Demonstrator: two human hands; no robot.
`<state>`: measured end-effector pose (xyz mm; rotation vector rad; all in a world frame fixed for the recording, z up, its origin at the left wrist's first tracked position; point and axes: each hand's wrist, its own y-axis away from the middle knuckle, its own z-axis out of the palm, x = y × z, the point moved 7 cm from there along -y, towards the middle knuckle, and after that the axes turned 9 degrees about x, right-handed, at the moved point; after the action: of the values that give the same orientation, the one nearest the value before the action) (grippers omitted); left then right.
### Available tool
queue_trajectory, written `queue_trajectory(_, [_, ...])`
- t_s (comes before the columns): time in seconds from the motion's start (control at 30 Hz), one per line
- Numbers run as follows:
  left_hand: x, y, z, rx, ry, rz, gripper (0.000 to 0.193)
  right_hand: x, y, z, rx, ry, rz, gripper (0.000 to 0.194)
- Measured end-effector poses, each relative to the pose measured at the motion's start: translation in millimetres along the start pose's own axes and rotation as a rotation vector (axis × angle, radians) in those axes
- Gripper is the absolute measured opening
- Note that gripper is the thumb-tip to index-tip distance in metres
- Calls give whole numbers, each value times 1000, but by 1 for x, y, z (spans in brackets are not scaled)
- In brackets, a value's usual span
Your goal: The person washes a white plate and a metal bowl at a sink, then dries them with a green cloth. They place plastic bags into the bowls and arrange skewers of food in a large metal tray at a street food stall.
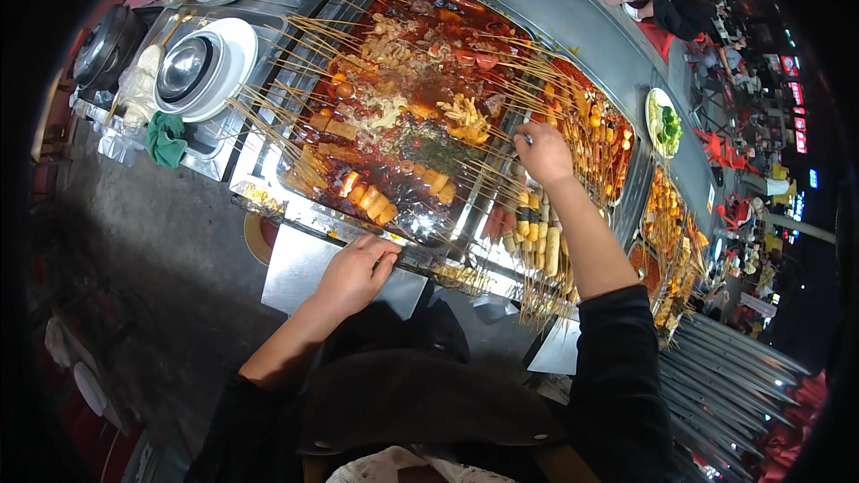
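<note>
A wide steel pan of red, oily broth (pixel 429 194) lies before me, full of skewered food with the bamboo sticks pointing out over its rims. My right hand (pixel 545 149) is at the pan's right side, its fingers closed around the stick end of a skewer of yellowish folded food (pixel 466 119). My left hand (pixel 359 272) rests at the near metal edge, fingertips together beside a stick that runs to a skewer of golden pieces (pixel 368 200); whether it grips that stick is unclear. Skewers of pale sausage-like pieces (pixel 551 249) lie below my right wrist.
Beyond the right hand are another pan of red skewers (pixel 607 141) and a plate of green leaves (pixel 663 122). At left stand stacked bowls (pixel 184 70), a green cloth (pixel 166 139) and a lidded dark pot (pixel 100 47). People sit among red chairs at far right.
</note>
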<state>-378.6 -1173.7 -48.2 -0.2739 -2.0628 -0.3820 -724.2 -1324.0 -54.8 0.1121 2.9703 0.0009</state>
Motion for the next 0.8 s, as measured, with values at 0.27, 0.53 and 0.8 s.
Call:
queue_trajectory(0.27, [34,0,10,118,39,-25,14,18,-128,-24,247,54,-185,38])
queue_trajectory(0.53, [40,-7,28,254,-17,-176,13,44,-225,36,-6,177,-142,40])
queue_trajectory(0.8, [48,-29,41,259,-28,-202,13,40,-189,28,89,141,-349,26])
